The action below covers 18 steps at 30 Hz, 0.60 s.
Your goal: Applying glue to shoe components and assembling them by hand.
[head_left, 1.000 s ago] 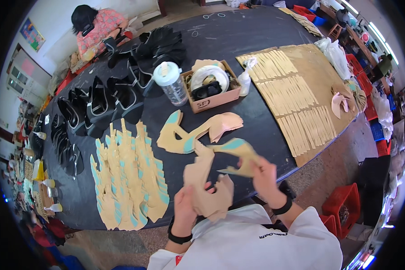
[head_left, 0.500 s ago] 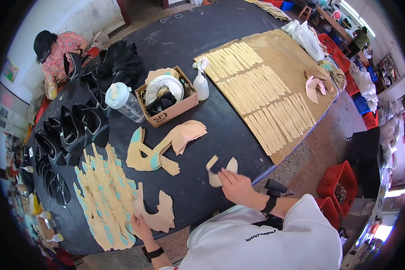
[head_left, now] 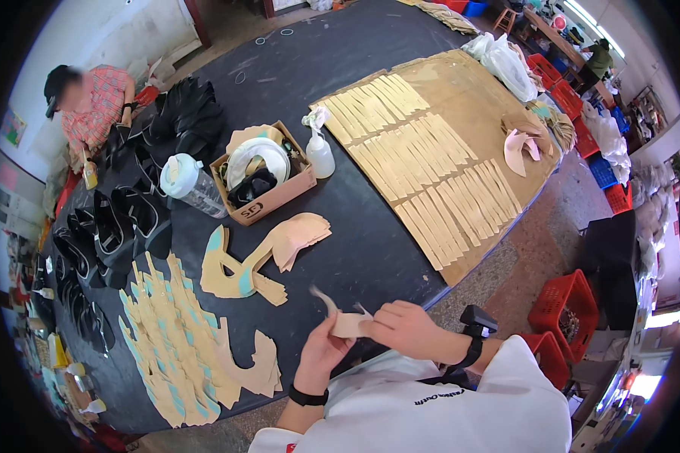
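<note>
Both hands meet over the table's front edge with a curved, cream-coloured cut piece (head_left: 349, 325) stretched between them. My left hand (head_left: 325, 349) pinches its left side, where one narrow end sticks up. My right hand (head_left: 406, 332) grips the right side, fingers covering part of it. To the left of my hands lie loose tan curved pieces (head_left: 258, 371). Beside those, overlapping tan pieces with teal patches (head_left: 170, 343) spread in rows. Farther off is a small stack of tan and pinkish curved pieces (head_left: 298, 235).
A brown board (head_left: 461, 90) at the right carries rows of pale strips. Behind the stack stand a cardboard box (head_left: 276, 198), a lidded clear jug (head_left: 193, 185) and a white bottle (head_left: 320, 155). Black shoes (head_left: 132, 219) crowd the left. A co-worker (head_left: 94, 106) sits at the far left.
My left hand has left the loose tan pieces and moved right to take the curved piece. My right hand has drawn it nearer; both hands now hold it.
</note>
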{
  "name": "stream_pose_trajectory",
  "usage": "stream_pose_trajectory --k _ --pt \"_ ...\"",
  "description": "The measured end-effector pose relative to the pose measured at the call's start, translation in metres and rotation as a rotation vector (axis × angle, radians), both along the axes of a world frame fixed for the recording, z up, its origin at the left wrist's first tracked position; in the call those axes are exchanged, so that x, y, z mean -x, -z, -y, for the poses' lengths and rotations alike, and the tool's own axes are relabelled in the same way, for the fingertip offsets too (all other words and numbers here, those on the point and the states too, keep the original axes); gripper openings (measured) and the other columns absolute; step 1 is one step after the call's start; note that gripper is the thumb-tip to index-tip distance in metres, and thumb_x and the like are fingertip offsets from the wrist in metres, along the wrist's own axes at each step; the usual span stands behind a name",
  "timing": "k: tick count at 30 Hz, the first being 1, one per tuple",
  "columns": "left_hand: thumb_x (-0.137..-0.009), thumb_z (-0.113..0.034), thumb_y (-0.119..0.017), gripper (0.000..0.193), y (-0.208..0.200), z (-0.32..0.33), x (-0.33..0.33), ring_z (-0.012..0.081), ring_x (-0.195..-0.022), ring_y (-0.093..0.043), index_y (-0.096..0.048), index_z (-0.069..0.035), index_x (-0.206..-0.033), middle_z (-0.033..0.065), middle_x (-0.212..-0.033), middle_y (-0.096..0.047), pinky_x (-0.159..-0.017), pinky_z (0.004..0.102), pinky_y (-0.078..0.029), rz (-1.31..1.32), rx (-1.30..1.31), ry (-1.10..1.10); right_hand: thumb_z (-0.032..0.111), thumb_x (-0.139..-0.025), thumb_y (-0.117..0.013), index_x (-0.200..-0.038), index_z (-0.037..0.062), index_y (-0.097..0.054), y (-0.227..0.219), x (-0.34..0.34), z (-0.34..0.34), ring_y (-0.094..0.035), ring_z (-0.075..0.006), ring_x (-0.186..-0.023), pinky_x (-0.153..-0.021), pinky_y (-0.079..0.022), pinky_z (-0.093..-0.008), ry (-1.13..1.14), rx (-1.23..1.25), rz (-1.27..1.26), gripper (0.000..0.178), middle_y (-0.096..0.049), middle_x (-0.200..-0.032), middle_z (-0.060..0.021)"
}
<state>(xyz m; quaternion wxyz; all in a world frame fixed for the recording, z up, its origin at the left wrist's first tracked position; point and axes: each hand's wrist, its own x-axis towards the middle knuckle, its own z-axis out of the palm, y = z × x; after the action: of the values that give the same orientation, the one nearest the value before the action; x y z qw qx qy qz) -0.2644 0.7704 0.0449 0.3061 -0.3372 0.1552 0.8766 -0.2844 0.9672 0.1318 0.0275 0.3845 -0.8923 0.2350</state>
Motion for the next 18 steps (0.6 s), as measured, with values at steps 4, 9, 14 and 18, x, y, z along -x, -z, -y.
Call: stream_pose_trajectory --k 4,9,14,18 --pt "-0.094 -0.012 -0.048 0.014 -0.026 -0.007 0.02 0.0187 -0.093 -0.061 -0.054 -0.002 -0.103 0.0083 -0.099 -0.061 -0.08 0.0341 -0.052 -0.074 0.033 -0.027 0.012 -0.069 -0.065 -0.091 0.0088 -0.058 0.014 0.009 -0.026 -0.058 -0.0188 -0.087 -0.072 -0.044 -0.0314 0.143 0.003 -0.011 0.023 -0.057 -0.088 -0.0029" --pt "-0.093 -0.007 -0.048 0.014 -0.055 -0.034 0.055 0.0198 -0.093 -0.062 -0.051 0.0 -0.105 0.0093 -0.1 -0.061 -0.083 0.0327 -0.052 -0.396 0.292 0.036 0.008 -0.068 -0.064 -0.083 0.006 -0.057 -0.008 0.041 -0.041 -0.062 -0.0196 -0.085 -0.071 -0.047 -0.0322 0.293 0.197 -0.203 0.017 -0.063 -0.092 -0.006" --pt "-0.088 -0.004 -0.057 0.017 -0.064 -0.027 0.062 0.0162 -0.078 -0.064 -0.05 0.0 -0.103 0.0079 -0.093 -0.061 -0.067 0.0278 -0.054 -0.522 0.549 0.013 0.01 -0.068 -0.061 -0.089 0.0032 -0.06 -0.026 0.029 -0.047 -0.061 -0.0187 -0.082 -0.07 -0.047 -0.0295 0.165 0.11 -0.398 0.022 -0.063 -0.092 -0.007" --pt "-0.081 -0.007 -0.065 0.031 0.009 0.006 0.025 0.0154 -0.073 -0.063 -0.048 0.002 -0.106 0.0083 -0.088 -0.062 -0.058 0.0243 -0.05 -0.651 1.046 0.46 0.018 -0.076 -0.062 -0.088 0.0083 -0.063 0.001 0.001 -0.065 -0.061 -0.0219 -0.086 -0.071 -0.048 -0.0339 -0.037 -0.07 0.082 0.016 -0.063 -0.094 -0.0059"
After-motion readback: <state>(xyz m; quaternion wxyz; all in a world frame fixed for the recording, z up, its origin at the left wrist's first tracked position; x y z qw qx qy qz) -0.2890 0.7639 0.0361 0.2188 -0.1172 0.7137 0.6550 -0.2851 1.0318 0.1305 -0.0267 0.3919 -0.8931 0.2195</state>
